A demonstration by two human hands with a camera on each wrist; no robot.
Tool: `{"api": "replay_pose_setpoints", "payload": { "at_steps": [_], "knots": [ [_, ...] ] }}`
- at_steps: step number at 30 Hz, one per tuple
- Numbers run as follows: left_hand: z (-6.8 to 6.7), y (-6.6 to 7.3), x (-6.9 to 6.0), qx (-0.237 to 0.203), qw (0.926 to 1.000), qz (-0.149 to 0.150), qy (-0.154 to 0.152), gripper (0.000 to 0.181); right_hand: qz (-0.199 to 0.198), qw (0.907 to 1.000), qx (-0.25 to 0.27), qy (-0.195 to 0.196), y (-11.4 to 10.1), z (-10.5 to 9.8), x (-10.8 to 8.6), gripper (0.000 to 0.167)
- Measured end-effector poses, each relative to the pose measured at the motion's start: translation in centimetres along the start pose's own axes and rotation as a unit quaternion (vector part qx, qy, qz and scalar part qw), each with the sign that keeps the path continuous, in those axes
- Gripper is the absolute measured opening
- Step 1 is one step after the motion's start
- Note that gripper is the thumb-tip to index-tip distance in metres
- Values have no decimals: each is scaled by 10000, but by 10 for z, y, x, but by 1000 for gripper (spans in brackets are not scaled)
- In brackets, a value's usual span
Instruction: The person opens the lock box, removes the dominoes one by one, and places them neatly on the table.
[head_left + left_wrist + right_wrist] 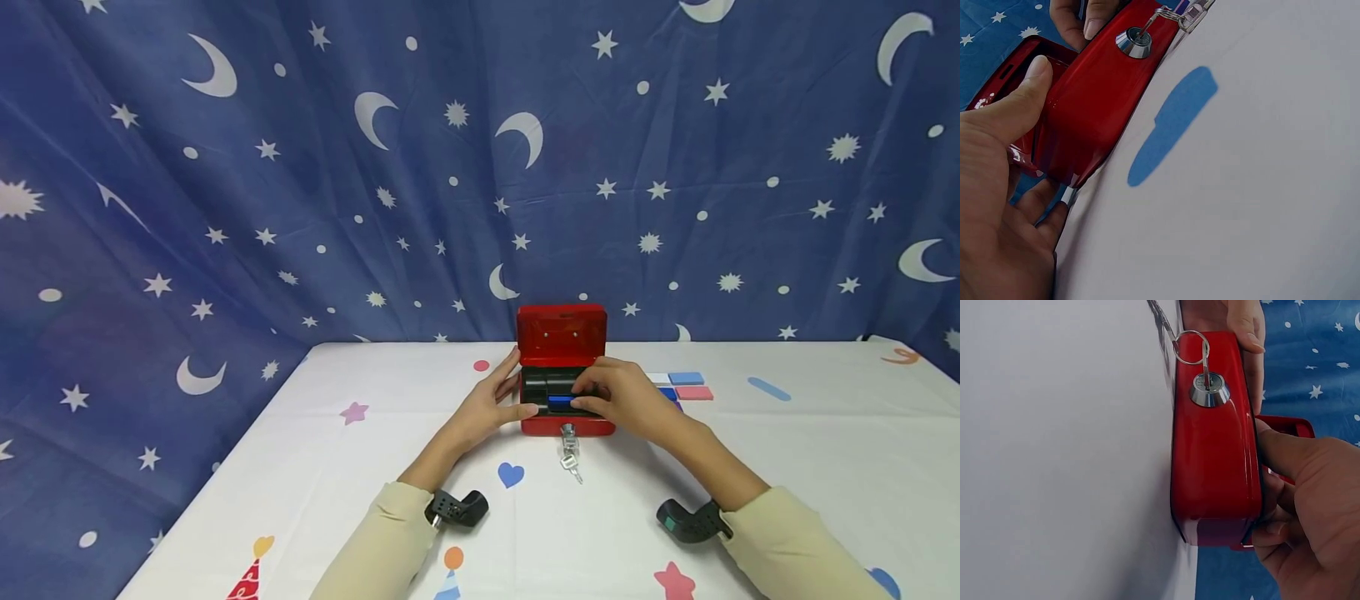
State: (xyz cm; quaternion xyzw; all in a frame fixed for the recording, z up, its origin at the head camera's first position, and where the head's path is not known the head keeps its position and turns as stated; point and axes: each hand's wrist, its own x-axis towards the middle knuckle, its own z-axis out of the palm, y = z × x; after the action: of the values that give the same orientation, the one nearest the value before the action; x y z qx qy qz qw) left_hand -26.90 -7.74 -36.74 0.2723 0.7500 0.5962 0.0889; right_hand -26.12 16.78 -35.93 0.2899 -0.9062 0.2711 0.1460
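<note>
A red cash box [568,426] stands on the table with its lid [562,335] raised. Inside lies a black tray [536,390] with compartments. My left hand [486,410] holds the box at its left side, thumb over the front rim; in the left wrist view its other fingers lie by the box's side. My right hand [621,395] reaches in from the right, thumb and fingers pinching the right end of a slim blue piece [559,399] at the tray; the exact contact is partly hidden. Keys [571,458] hang from the front lock [1209,392].
Right of the box, partly behind my right hand, lie several flat coloured pieces, among them a light blue piece [686,378] and a pink piece [694,392]. The white tablecloth [420,450] carries printed shapes. A blue star-and-moon curtain [420,167] hangs behind.
</note>
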Motion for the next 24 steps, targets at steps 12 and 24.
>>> {"api": "replay_pose_setpoints", "payload": {
  "at_steps": [12,24],
  "knots": [
    [-2,-30,11,137,9998,6,134,89,-27,9999,26,135,-1,2,0,11],
    [-2,-29,10,59,9999,99,114,89,69,10000,17,61,-3,2,0,7]
  ]
}}
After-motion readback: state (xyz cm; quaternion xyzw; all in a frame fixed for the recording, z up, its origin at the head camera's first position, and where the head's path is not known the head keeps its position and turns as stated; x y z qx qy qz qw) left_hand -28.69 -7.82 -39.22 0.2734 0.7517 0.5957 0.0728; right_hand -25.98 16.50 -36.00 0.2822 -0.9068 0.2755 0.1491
